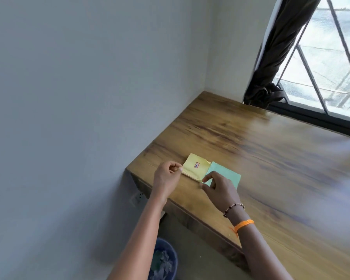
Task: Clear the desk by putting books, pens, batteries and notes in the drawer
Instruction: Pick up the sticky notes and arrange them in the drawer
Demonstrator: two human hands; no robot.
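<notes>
Now the yellow notes and green notes lie touching near the desk corner. The left hand pinches the yellow pad's edge and the right hand fingers the green corner; best slide one atop the other, then lift both together.

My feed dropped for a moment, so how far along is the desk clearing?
Looks done: no books, pens or batteries show on the visible desk. In hand: the left hand pinches the yellow note pad at its edge, and the right hand touches the green note pad beside it. Left: both pads still lie on the desk; no drawer is in view.
</notes>
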